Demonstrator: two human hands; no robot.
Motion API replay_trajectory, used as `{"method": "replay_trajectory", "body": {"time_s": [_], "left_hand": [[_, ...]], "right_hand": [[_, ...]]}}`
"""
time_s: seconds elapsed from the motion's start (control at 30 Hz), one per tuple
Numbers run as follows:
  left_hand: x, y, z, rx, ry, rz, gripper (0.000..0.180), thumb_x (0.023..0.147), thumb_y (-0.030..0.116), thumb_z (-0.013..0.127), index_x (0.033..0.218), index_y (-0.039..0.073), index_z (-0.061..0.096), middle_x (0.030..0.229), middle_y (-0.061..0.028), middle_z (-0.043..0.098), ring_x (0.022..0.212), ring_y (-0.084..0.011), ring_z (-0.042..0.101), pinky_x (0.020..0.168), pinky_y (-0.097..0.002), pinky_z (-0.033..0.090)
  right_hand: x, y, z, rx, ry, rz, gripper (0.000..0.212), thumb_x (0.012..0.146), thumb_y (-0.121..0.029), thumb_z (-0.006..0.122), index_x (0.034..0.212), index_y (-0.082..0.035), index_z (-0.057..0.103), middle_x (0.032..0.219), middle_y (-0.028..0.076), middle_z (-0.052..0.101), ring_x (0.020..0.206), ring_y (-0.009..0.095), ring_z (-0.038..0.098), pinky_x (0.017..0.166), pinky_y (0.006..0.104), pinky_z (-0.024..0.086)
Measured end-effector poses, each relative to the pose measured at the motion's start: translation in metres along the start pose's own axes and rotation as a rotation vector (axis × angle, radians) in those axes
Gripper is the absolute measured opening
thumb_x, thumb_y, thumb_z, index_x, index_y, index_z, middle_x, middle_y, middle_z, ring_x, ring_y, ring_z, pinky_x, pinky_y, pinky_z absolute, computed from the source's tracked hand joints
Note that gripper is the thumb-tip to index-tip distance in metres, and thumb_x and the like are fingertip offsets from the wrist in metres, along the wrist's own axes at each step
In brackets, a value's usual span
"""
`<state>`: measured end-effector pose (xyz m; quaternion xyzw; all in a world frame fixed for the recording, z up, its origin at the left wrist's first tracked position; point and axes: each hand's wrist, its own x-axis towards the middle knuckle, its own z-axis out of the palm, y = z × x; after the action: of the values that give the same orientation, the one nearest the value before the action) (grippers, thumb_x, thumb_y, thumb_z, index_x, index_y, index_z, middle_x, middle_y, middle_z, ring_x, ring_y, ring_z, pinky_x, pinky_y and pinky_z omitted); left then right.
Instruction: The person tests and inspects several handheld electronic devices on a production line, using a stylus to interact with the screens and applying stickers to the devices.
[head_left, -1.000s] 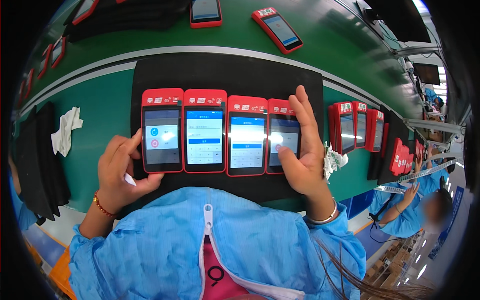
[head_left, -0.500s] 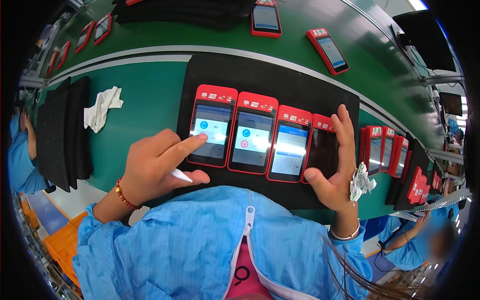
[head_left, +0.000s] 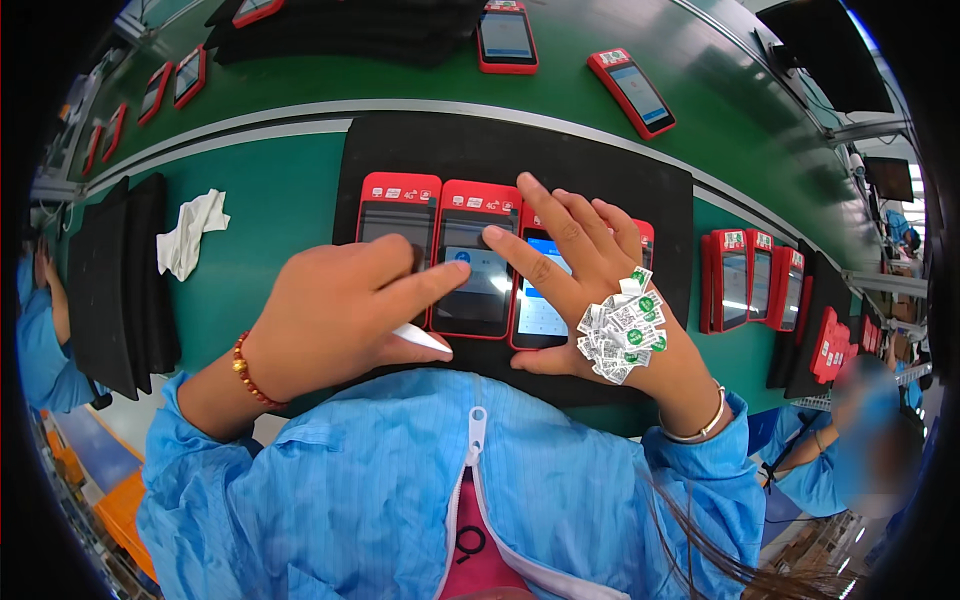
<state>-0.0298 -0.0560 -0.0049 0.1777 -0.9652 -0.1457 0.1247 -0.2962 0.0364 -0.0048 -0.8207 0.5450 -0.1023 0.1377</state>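
Note:
Several red handheld payment terminals lie in a row on a black foam mat (head_left: pixel 600 165). My left hand (head_left: pixel 330 310) points its index finger at the lit screen of the second terminal (head_left: pixel 478 310). Its other fingers are curled in, with a white pointed object (head_left: pixel 424 342) sticking out by the thumb; its kind is unclear. The first terminal (head_left: pixel 402 187) has a dark screen. Spread over the third terminal (head_left: pixel 538 318) is my right hand (head_left: pixel 575 270), holding nothing. A bunch of white and green stickers (head_left: pixel 622 328) clings to its back. The rightmost terminal (head_left: pixel 647 234) is mostly hidden.
A crumpled white cloth (head_left: pixel 192 232) and black foam sheets (head_left: pixel 120 280) lie to the left. More red terminals (head_left: pixel 732 280) stand at the right. Beyond the metal rail, others, such as this terminal (head_left: pixel 632 92), lie on a green surface. Another person's arm (head_left: pixel 810 450) shows at the right.
My left index finger has shifted from the first terminal to the second, and the first screen has gone dark. My right hand has moved left over the third terminal, bringing the stickers into fuller view.

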Motion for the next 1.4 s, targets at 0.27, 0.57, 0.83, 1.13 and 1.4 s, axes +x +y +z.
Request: {"method": "replay_trajectory", "body": {"time_s": [0.27, 0.57, 0.83, 1.13, 1.4], "left_hand": [[-0.029, -0.03, 0.002, -0.107, 0.338, -0.245, 0.073, 0.081, 0.058, 0.08, 0.13, 0.005, 0.068, 0.078, -0.0033, 0.05, 0.067, -0.0145, 0.047, 0.056, -0.0292, 0.036], [-0.038, -0.105, 0.055, -0.242, 0.509, -0.465, 0.036, 0.102, 0.023, 0.063, 0.134, 0.006, 0.067, 0.093, -0.0013, 0.058, 0.083, -0.0124, 0.051, 0.077, -0.0264, 0.044], [-0.046, -0.124, 0.066, -0.307, 0.471, -0.475, 0.041, 0.108, 0.025, 0.055, 0.143, 0.004, 0.058, 0.106, -0.0026, 0.057, 0.095, -0.0129, 0.054, 0.088, -0.0265, 0.043], [-0.059, -0.114, 0.048, -0.298, 0.543, -0.434, 0.065, 0.098, 0.035, 0.066, 0.151, 0.003, 0.048, 0.144, -0.0049, 0.054, 0.072, -0.0056, 0.033, 0.065, -0.0218, 0.033], [0.019, 0.005, -0.025, 0.058, -0.394, -0.229, 0.137, 0.042, 0.038, 0.098, 0.156, 0.0, 0.033, 0.167, -0.0214, 0.026, 0.111, -0.0418, 0.066, 0.089, -0.0435, 0.056]], "right_hand": [[-0.005, 0.003, 0.001, 0.068, 0.256, -0.104, 0.063, 0.051, -0.051, 0.09, 0.102, -0.02, 0.071, 0.158, 0.025, 0.043, 0.127, 0.043, 0.055, 0.101, 0.0505, 0.039], [-0.014, 0.013, 0.017, 0.092, 0.304, -0.147, 0.061, 0.053, -0.053, 0.085, 0.1, -0.017, 0.069, 0.149, 0.017, 0.047, 0.12, 0.04, 0.048, 0.092, 0.053, 0.039], [-0.012, 0.017, 0.025, 0.074, 0.302, -0.201, 0.062, 0.053, -0.06, 0.085, 0.096, -0.017, 0.071, 0.143, 0.018, 0.048, 0.121, 0.044, 0.047, 0.096, 0.0507, 0.034], [-0.012, 0.011, 0.023, 0.101, 0.246, -0.2, 0.063, 0.053, -0.059, 0.084, 0.097, -0.016, 0.071, 0.145, 0.019, 0.046, 0.127, 0.05, 0.044, 0.099, 0.0539, 0.034], [-0.014, 0.005, 0.002, 0.061, 0.151, -0.154, 0.064, 0.054, -0.052, 0.089, 0.104, -0.018, 0.069, 0.149, 0.016, 0.048, 0.122, 0.037, 0.051, 0.093, 0.0496, 0.037]]}}
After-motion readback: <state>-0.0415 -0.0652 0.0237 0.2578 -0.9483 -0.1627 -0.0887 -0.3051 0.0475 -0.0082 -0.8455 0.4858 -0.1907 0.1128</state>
